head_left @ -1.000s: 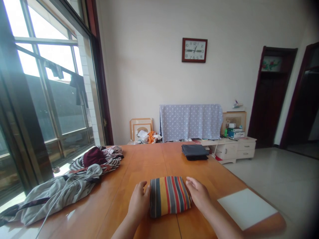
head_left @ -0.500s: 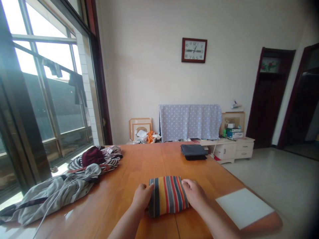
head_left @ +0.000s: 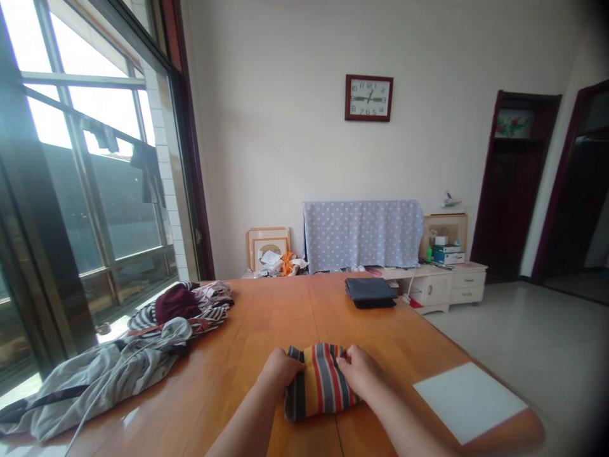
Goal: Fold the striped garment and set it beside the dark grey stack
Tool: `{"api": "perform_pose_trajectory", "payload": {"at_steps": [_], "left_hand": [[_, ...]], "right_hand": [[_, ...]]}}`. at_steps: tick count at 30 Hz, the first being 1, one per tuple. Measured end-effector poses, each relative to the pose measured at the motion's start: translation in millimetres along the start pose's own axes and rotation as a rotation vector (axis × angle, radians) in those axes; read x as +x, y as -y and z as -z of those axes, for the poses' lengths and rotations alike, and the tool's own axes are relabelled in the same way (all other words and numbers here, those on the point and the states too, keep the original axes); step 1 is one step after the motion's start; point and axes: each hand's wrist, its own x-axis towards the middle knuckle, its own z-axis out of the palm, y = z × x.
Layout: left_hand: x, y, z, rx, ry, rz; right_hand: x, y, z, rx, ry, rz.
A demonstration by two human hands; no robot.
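A folded striped cloth (head_left: pixel 324 384), in grey, yellow, red and dark bands, lies on the wooden table (head_left: pixel 266 324) in front of me. My left hand (head_left: pixel 284 367) grips its upper left edge, the thumb over the top. At the upper right edge, my right hand (head_left: pixel 356 369) pinches the fabric between thumb and fingers. The cloth bunches a little between the two hands. Which garment it is cannot be made out. The fingers beneath the fabric are hidden.
Farther back on the table sits a folded dark cloth stack (head_left: pixel 370 292). Heaped clothes lie at the left: a grey garment (head_left: pixel 114 374) and a maroon one (head_left: pixel 177 303). A white sheet (head_left: pixel 470 401) is near the right edge. A low white cabinet (head_left: pixel 442 289) stands behind.
Both hands have moved inward along the cloth's far edge. That edge, flat before, is now gathered and wrinkled between them.
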Motion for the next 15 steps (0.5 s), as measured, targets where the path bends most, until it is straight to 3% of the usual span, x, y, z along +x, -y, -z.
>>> {"api": "perform_pose_trajectory", "payload": {"at_steps": [6,15], "left_hand": [[-7,-10,-2,-0.088,0.024,0.02],[-41,-21,3,-0.564,0.236,-0.003]], "right_hand": [[7,-3,0,0.037,0.021,-0.014],[-5,-9,-3,0.159,-0.057,0.057]]}}
